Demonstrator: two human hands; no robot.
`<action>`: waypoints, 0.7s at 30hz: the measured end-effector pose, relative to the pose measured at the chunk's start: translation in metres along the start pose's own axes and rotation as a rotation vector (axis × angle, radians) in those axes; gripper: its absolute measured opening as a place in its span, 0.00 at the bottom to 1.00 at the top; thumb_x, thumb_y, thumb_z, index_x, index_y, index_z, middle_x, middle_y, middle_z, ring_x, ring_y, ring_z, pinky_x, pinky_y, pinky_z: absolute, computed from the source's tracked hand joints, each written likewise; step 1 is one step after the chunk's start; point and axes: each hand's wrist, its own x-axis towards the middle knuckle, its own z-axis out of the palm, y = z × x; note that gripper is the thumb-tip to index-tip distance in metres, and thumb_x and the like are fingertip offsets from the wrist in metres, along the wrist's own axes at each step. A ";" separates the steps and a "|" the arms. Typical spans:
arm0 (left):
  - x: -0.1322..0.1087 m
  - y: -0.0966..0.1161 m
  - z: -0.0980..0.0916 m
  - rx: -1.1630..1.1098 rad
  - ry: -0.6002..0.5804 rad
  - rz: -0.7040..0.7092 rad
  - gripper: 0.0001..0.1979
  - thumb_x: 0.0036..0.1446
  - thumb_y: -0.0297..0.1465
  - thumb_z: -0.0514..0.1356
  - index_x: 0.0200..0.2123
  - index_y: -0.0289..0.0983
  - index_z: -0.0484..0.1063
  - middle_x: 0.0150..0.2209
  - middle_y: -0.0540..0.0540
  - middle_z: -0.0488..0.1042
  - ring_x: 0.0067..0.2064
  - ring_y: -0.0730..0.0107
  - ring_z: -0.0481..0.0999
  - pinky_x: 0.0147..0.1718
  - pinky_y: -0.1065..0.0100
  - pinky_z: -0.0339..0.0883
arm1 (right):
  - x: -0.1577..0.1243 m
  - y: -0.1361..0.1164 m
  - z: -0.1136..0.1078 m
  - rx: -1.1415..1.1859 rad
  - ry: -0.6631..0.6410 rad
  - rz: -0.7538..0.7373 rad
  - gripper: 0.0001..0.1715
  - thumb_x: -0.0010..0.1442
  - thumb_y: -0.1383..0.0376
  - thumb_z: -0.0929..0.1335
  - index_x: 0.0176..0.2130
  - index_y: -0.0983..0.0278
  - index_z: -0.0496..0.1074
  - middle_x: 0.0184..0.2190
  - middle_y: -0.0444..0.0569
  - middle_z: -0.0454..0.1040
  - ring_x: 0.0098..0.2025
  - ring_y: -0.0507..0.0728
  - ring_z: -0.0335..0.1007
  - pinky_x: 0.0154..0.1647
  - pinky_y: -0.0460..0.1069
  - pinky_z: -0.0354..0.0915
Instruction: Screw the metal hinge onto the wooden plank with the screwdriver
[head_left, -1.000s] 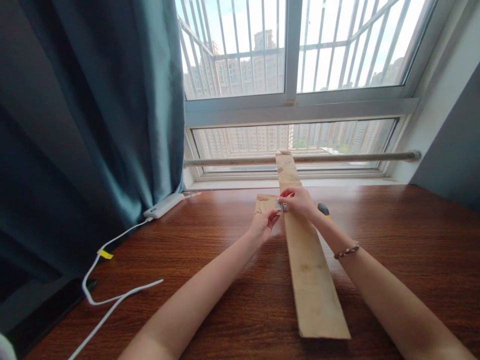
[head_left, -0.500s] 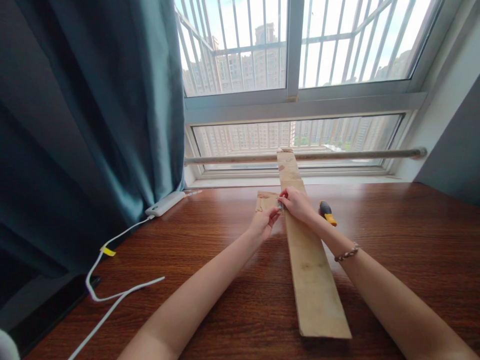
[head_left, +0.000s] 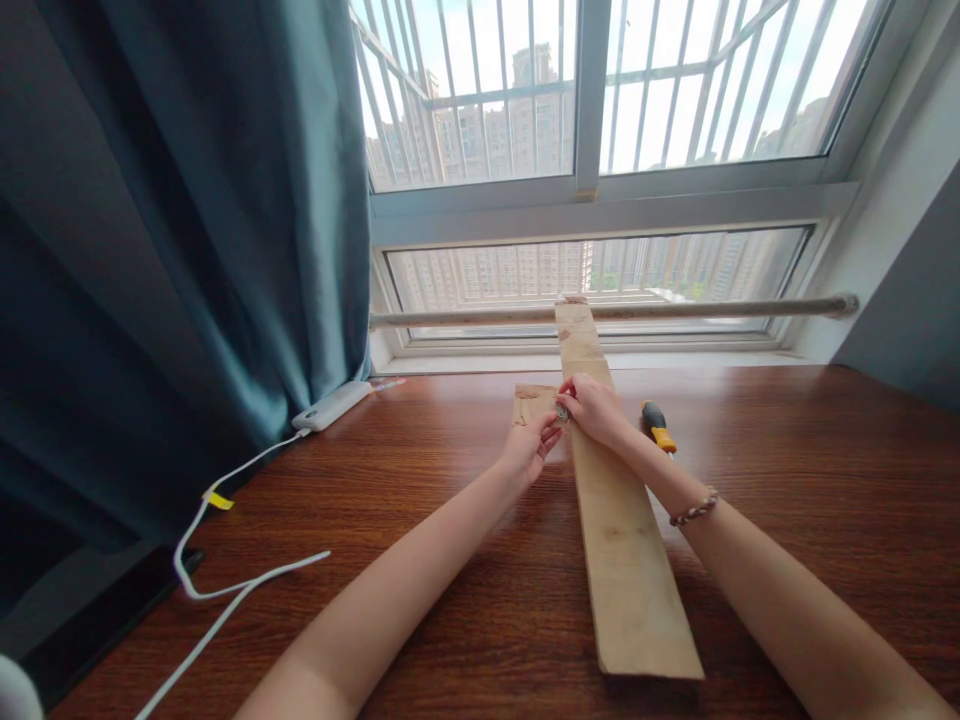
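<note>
Both hands are meeting at a small metal fitting (head_left: pixel 561 410) sitting right at the seam between the long wooden plank (head_left: pixel 622 540) and the short wood block (head_left: pixel 534 402): right hand (head_left: pixel 596 408) is pinching it with fingertips closed, left hand (head_left: pixel 531 447) is bracing the block edge just beside it, fingers curled, likely keeping the seam aligned. Plank is lying flat on the wooden table (head_left: pixel 787 480), far end leaning on the window rail (head_left: pixel 712 309), so it's staying put. Screwdriver (head_left: pixel 657 425) is lying near the right wrist, within reach, untouched.

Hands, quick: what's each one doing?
Left hand: fingers curled, touching the small metal piece.
Right hand: pinching that piece over the long pale wooden plank.
</note>
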 end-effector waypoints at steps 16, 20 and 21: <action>-0.002 0.005 0.004 0.023 0.002 0.010 0.10 0.49 0.16 0.58 0.33 0.33 0.74 0.29 0.47 0.77 0.26 0.77 0.74 0.30 0.75 0.68 | 0.001 0.003 0.007 -0.001 0.059 0.053 0.10 0.62 0.63 0.62 0.38 0.64 0.69 0.36 0.50 0.74 0.36 0.56 0.69 0.32 0.48 0.54; -0.001 0.002 0.002 0.033 0.002 0.001 0.09 0.49 0.16 0.58 0.33 0.32 0.73 0.28 0.47 0.77 0.26 0.78 0.73 0.30 0.74 0.68 | 0.003 0.007 0.007 0.030 0.057 0.007 0.10 0.58 0.61 0.66 0.37 0.64 0.71 0.34 0.48 0.73 0.35 0.55 0.67 0.33 0.48 0.55; 0.000 0.002 0.001 0.032 -0.007 0.003 0.09 0.49 0.17 0.58 0.33 0.32 0.73 0.29 0.46 0.77 0.26 0.78 0.73 0.30 0.75 0.68 | 0.003 0.008 0.007 0.042 0.056 -0.002 0.10 0.56 0.61 0.68 0.37 0.64 0.71 0.34 0.48 0.73 0.35 0.55 0.67 0.33 0.47 0.55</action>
